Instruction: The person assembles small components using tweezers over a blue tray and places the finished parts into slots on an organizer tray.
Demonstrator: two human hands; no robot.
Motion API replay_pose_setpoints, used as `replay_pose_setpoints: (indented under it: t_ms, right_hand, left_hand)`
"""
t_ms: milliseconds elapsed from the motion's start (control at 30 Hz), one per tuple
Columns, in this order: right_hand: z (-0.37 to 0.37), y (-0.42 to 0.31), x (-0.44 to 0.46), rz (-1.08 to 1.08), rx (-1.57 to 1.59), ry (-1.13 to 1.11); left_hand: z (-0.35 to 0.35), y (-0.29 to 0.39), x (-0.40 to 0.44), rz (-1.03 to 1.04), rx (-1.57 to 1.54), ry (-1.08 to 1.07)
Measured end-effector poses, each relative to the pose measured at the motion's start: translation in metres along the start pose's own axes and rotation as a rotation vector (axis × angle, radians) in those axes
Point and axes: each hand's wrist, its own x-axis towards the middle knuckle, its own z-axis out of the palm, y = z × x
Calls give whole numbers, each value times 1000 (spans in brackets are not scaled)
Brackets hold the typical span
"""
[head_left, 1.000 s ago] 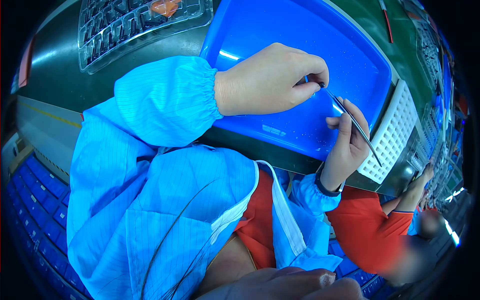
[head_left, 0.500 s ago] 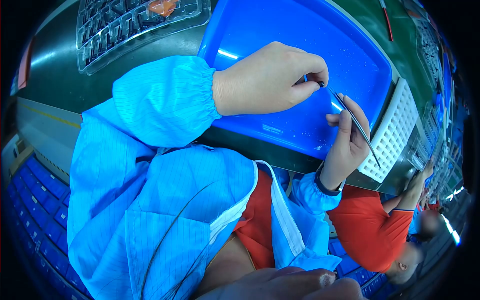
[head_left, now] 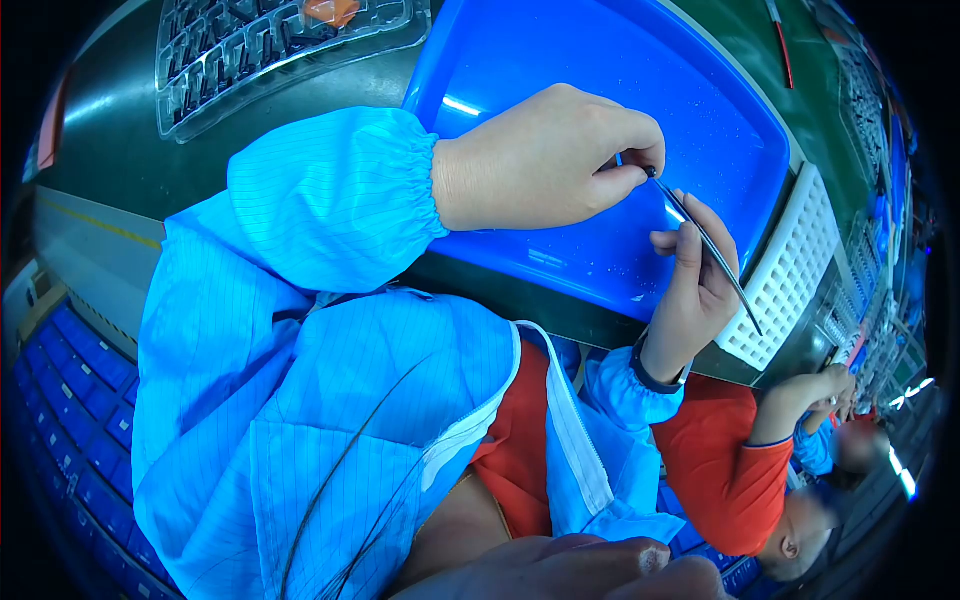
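Note:
My left hand (head_left: 550, 160), in a blue elasticated sleeve, reaches across over the blue tray (head_left: 490, 60). Its thumb and forefinger pinch a small dark part (head_left: 650, 171), mostly hidden by the fingertips, whose kind I cannot make out. My right hand (head_left: 697, 280) grips a pair of slim metal tweezers (head_left: 715, 250), slanted between thumb and fingers. The tweezers' tip meets the dark part at my left fingertips; the other end points down towards the white tray.
A white tray with rows of holes (head_left: 785, 270) lies right of the blue tray. At upper left, a clear plastic tray (head_left: 240, 70) holds several dark parts and an orange piece (head_left: 332, 10). A co-worker in a red shirt (head_left: 720, 470) sits at the right.
My left hand has shifted slightly right in view, and the dark part shows a little more clearly at the tweezers' tip. The co-worker's arms have moved.

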Motion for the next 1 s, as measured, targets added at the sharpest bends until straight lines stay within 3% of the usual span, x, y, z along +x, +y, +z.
replay_pose_setpoints:
  t_ms: [400,533,633,1000]
  right_hand:
    - [0,-2,-2,-2,-35,5]
    - [-2,-4,-4,-54,60,96]
    - [-2,1,-8,-46,348,124]
    - [6,1,-10,-76,385,63]
  left_hand:
    - [-2,1,-1,-18,-11,-9]
    - [-2,1,-1,-12,3,-17]
    - [-1,-1,-1,2,20,-21]
    - [-2,0,-2,-1,14,-27]
